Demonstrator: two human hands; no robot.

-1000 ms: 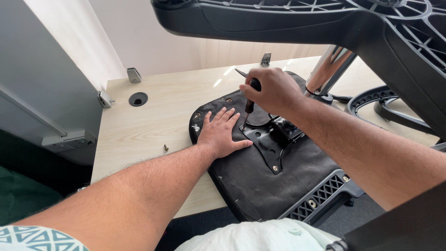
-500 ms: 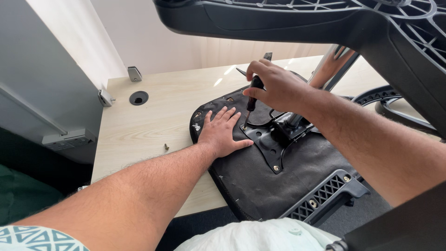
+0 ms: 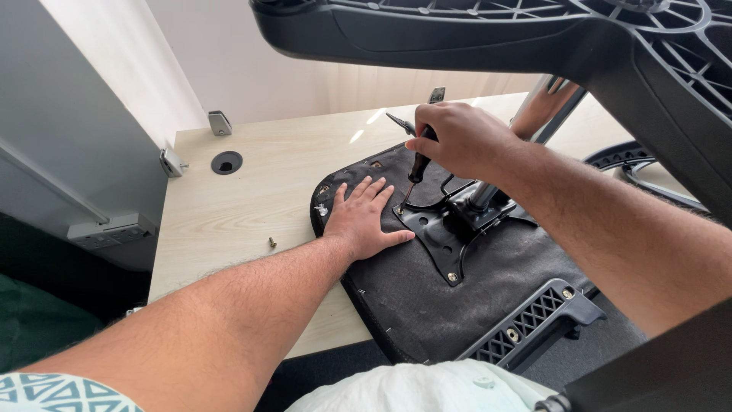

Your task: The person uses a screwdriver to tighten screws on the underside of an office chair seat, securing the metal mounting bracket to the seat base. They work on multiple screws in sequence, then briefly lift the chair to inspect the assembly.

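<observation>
Right hand [image 3: 465, 141] clamps the screwdriver [image 3: 417, 168], tip at the mounting plate [image 3: 442, 236]; left hand [image 3: 364, 221] lies flat, fingers spread, on the seat underside [image 3: 427, 305].

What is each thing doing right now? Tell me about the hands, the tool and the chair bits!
Left hand: flat, fingers spread, pressing on the seat.
Right hand: closed around the screwdriver handle.
Screwdriver: nearly upright, tip at a corner of the bracket.
Chair seat: upside down on the desk.
Metal bracket: lying on the seat underside.
Loose screw: lying on the desk.
</observation>
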